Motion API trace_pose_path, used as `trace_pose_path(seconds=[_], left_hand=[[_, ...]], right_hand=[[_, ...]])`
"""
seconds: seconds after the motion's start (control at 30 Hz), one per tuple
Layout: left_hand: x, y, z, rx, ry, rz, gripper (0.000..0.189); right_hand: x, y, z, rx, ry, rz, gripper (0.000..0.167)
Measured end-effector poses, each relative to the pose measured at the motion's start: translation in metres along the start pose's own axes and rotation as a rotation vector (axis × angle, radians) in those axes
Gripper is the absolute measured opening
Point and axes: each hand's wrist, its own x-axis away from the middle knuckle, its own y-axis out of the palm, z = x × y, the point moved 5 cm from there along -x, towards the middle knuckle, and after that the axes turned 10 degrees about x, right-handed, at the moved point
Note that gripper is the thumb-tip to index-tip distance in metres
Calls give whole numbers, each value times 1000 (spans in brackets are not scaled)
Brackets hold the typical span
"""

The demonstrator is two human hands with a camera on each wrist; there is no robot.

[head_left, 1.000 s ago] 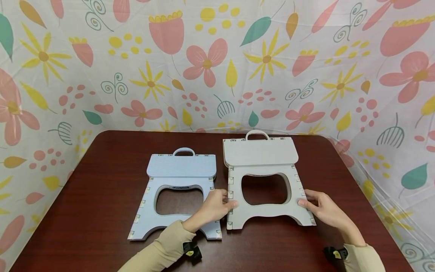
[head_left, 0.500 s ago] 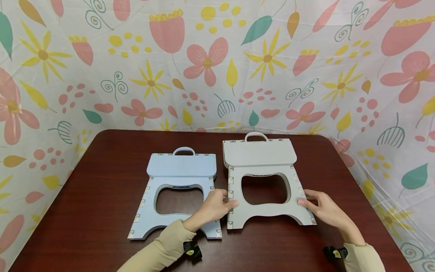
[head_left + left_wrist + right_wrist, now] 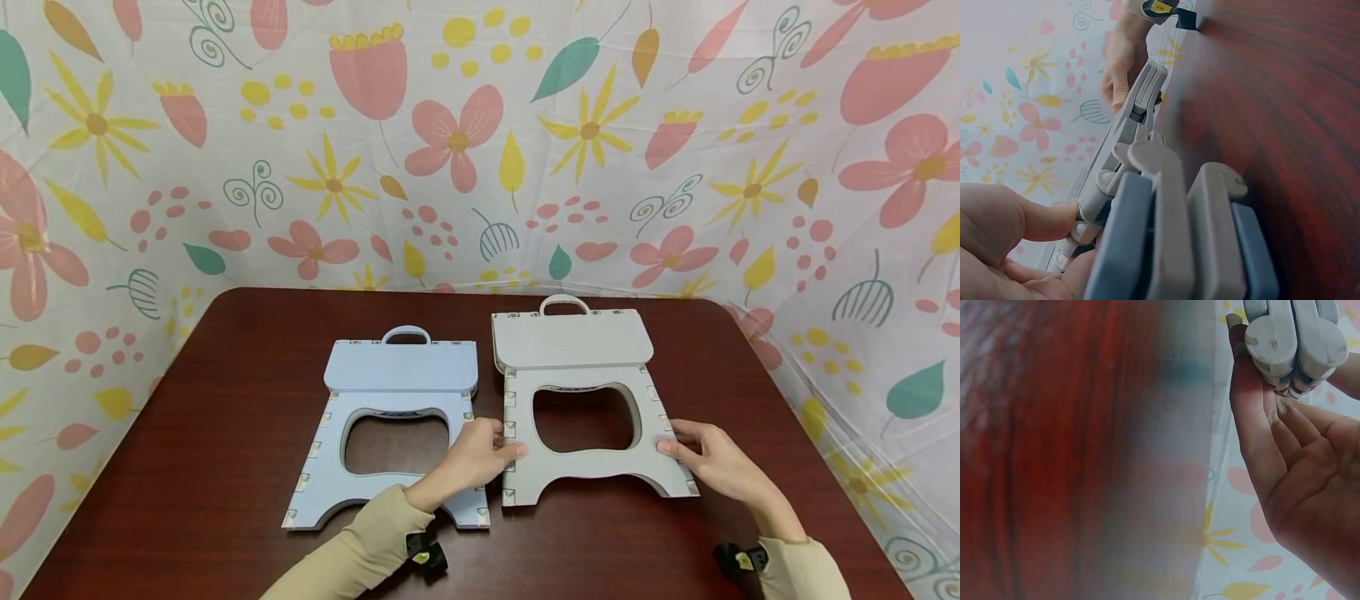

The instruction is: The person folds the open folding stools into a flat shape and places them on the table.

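A pale grey folding stool [image 3: 600,462], folded flat with its carry handle at the far end, is gripped at both sides. My left hand [image 3: 474,454] pinches its left edge, thumb on the top face and fingers under the edge. On the opposite edge my right hand [image 3: 712,462] does the same, with its thumb on the face. In the right wrist view, fingers [image 3: 1250,419] reach up against the stool's layered edge [image 3: 1294,344]. Beside it on the left lies a light blue folding stool [image 3: 401,367], also folded flat; my left forearm crosses over its lower right part.
Both stools are over a dark red-brown table [image 3: 225,433] with rounded far corners. A white curtain [image 3: 465,217] printed with flowers and leaves hangs behind the table and along its sides. Each wrist wears a black strap.
The far end of the grey stool, handle included, has sunk slightly toward the table. Both hands keep their grip in nearly the same place, and the blue stool has not moved.
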Motion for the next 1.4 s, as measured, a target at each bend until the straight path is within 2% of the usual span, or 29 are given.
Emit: trace_pose_path(seconds=[0.37, 0.8, 1.4], left_hand=[[-1, 2, 0, 19, -5, -10, 21], [-1, 3, 1, 34, -6, -25, 21], [-1, 3, 0, 27, -33, -36, 24]], right_hand=[[-1, 1, 3, 32, 17, 8, 50], [-1, 2, 6, 3, 44, -9, 52], [-1, 2, 4, 13, 27, -5, 47]])
